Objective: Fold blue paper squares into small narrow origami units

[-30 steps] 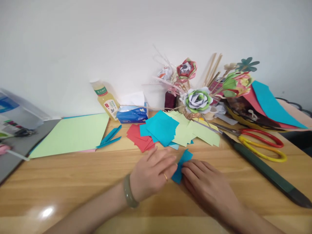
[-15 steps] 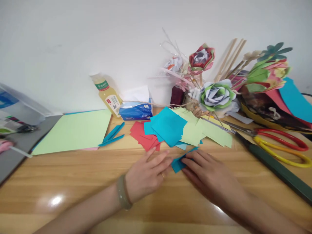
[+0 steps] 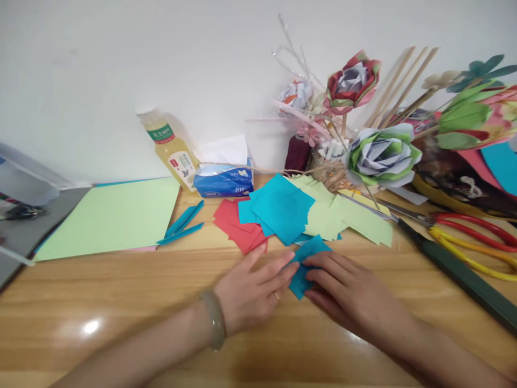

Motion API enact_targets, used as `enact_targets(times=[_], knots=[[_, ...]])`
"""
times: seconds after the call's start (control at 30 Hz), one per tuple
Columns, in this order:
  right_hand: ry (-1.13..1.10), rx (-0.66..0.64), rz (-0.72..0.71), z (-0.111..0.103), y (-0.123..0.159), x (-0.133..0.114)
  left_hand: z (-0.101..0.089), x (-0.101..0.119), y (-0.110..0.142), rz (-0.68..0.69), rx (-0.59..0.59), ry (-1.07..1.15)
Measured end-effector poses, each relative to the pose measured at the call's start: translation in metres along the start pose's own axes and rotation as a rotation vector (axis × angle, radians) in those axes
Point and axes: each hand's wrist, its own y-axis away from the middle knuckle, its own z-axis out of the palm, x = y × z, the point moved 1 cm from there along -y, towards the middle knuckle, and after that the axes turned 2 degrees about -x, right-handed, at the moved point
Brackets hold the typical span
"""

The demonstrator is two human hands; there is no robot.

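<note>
A small blue sheet of paper [image 3: 301, 277] is between my two hands, near the front of the loose paper squares. My left hand [image 3: 256, 285], with a bangle at the wrist and a ring, has its fingertips on the sheet's left edge; its thumb is hidden. From the other side my right hand [image 3: 343, 283] grips the sheet with bent fingers on top and the thumb underneath. Just behind lie blue paper squares [image 3: 285, 207], red paper squares [image 3: 236, 223] and light green paper squares [image 3: 361, 218].
To the left are folded blue strips [image 3: 181, 222] and a large light green sheet [image 3: 109, 215]. A bottle [image 3: 172, 153] and a tissue pack [image 3: 224, 180] stand by the wall. Paper flowers [image 3: 383, 156], red-and-yellow-handled scissors [image 3: 472, 231] and a dark-handled tool [image 3: 456, 277] occupy the right.
The blue sheet now shows a wider, flatter face between my hands. My left fingers have come right onto its edge. The whole view has shifted slightly.
</note>
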Motion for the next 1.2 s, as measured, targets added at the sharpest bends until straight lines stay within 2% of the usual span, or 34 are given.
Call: enact_targets(times=[0.23,0.37,0.47,0.53,0.7,0.83,1.0,1.2], knots=[[0.098,-0.064,0.036,-0.005,-0.008,-0.007,0.005,-0.005,0.01,-0.037,0.006,0.158],[0.072,-0.038,-0.067,-0.003,-0.008,-0.008,0.005,-0.009,0.013,-0.03,-0.024,0.207],[0.02,-0.071,-0.139,-0.001,-0.007,-0.007,0.004,-0.009,0.013,-0.026,-0.029,0.208],[-0.054,-0.091,-0.111,0.0,-0.008,-0.006,0.003,-0.008,0.013,-0.026,-0.004,0.193],[-0.362,-0.099,0.109,0.0,-0.009,-0.005,0.001,-0.004,0.011,-0.034,0.073,0.198],[-0.455,-0.062,0.21,0.003,-0.007,-0.005,0.001,-0.001,0.008,-0.074,0.084,0.223],[-0.452,-0.059,0.226,0.003,-0.007,-0.003,-0.001,0.004,0.007,-0.094,0.111,0.202],[-0.374,-0.057,0.136,0.003,-0.012,0.001,-0.006,0.016,0.006,-0.127,0.065,0.128]])
